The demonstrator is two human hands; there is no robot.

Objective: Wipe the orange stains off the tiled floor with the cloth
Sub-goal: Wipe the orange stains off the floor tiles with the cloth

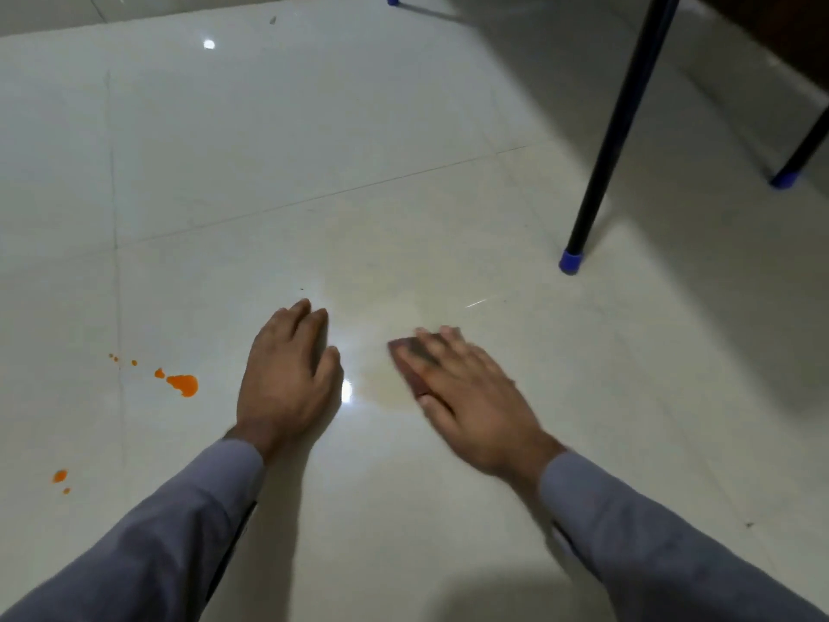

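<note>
In the head view our right hand (471, 397), blurred, presses a dark cloth (410, 368) to the tiled floor (314, 150), its grip wide with fingers (442, 350) flat, and most of the cloth is hidden beneath them. Our left hand (287, 374) rests palm-down just beside it, grip relaxed, holding nothing. The orange stains (183, 383) lie on the floor left of that hand.

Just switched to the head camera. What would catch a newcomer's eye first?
The bright orange stains on the pale tiled floor, left of the left hand, with smaller spots toward the lower left edge. Next, the right hand pressing a dark cloth flat over a faint yellowish smear. A black furniture leg with a blue foot stands at upper right.
</note>
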